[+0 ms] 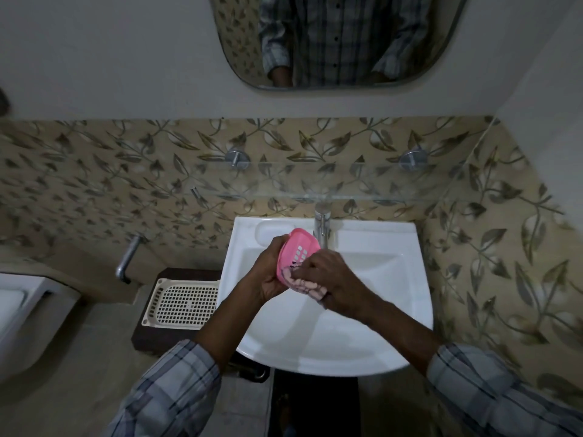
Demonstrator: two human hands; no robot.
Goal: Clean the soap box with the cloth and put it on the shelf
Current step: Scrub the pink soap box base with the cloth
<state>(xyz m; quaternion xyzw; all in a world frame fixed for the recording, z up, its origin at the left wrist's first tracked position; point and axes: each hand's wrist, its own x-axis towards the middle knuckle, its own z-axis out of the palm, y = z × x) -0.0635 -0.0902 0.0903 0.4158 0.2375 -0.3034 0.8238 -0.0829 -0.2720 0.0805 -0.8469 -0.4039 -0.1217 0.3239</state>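
A pink soap box (299, 247) with drain holes is held tilted over the white sink (394, 288), just left of the tap. My left hand (269, 272) grips its left and lower edge. My right hand (331, 279) presses a bunched pink and dark cloth (307, 287) against the box's lower inside. Above the sink a glass shelf (347, 184) on two metal pegs runs along the leaf-patterned tiles, with nothing standing on it.
The chrome tap (321, 225) rises right behind the soap box. A cream perforated tray (183, 302) lies on a dark stand left of the sink. A wall spout (127, 258) and a toilet (22, 313) are further left. A mirror (337, 39) hangs above.
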